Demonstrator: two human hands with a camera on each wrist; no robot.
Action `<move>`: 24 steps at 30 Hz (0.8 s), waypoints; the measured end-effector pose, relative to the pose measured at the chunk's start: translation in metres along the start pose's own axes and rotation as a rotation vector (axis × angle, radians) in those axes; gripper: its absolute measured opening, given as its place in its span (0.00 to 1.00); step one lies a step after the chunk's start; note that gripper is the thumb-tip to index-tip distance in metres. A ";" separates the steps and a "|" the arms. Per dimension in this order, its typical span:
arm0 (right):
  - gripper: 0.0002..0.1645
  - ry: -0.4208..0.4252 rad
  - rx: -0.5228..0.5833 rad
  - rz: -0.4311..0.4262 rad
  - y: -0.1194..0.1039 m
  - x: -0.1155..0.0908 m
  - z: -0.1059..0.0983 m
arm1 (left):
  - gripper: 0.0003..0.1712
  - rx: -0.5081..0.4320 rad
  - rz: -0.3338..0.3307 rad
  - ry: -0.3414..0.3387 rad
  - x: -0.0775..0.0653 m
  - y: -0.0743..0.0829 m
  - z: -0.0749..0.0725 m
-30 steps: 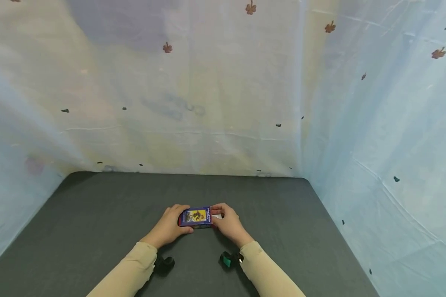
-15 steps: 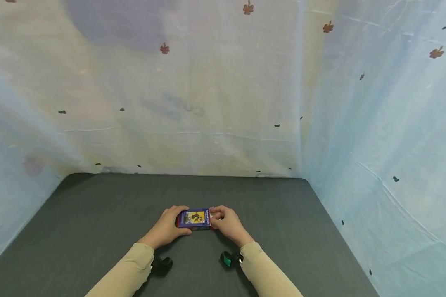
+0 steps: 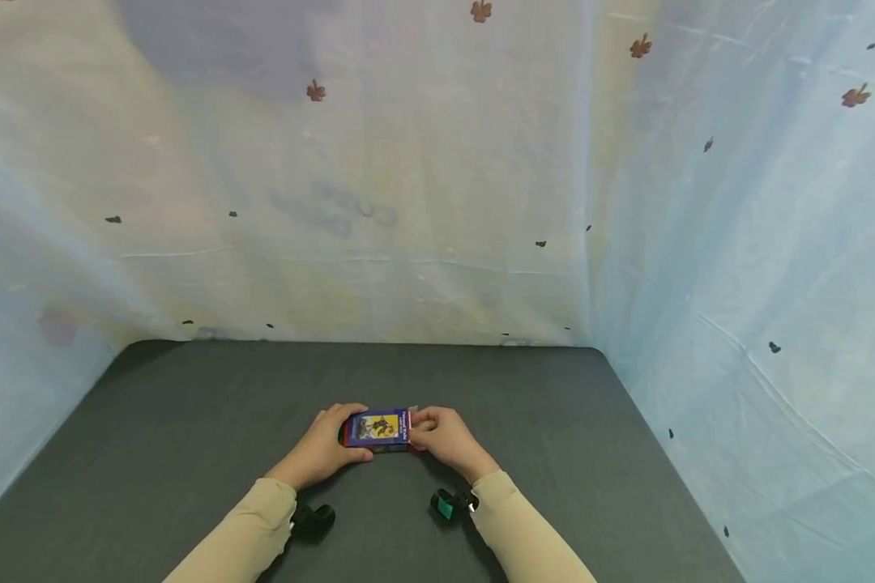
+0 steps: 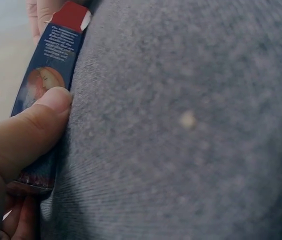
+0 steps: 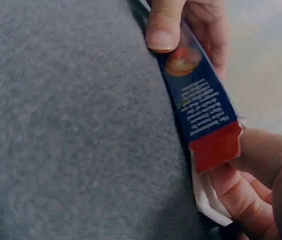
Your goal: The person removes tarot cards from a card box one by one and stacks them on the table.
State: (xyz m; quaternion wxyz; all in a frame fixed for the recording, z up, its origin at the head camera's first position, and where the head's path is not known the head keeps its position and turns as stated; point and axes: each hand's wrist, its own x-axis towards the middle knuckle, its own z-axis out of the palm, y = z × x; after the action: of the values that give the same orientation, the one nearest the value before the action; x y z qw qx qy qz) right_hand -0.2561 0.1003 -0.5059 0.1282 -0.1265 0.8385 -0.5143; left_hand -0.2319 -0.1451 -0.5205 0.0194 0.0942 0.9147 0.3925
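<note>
A small blue card box [image 3: 375, 427] with a yellow picture on its front lies level between my hands, low over the grey table. My left hand [image 3: 319, 445] grips its left end, the thumb pressed along the near side in the left wrist view. At the right end my right hand [image 3: 446, 441] has its fingers curled at the opening. In the right wrist view a red flap [image 5: 216, 147] and a white flap [image 5: 205, 197] stand out from that end, with the right fingertips between and behind them. What those fingertips touch inside is hidden.
The dark grey table [image 3: 554, 453] stretches around the hands. Pale curtains [image 3: 423, 162] printed with leaves hang behind it and at both sides. Black wrist devices [image 3: 313, 522] sit under the sleeves, close over the table.
The right fingers have curled further in at the box's open end, and the white piece beside them is now mostly covered. Box and left hand have shifted slightly left in view.
</note>
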 end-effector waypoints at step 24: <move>0.11 -0.036 0.072 -0.029 0.009 -0.002 -0.011 | 0.46 -0.010 -0.021 0.014 -0.002 0.001 0.000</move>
State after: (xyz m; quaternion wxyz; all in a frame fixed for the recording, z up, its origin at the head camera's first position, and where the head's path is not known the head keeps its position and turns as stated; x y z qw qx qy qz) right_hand -0.2589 0.1146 -0.5090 0.1400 -0.1432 0.8151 -0.5436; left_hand -0.2301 -0.1443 -0.5200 0.0173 0.0817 0.9139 0.3973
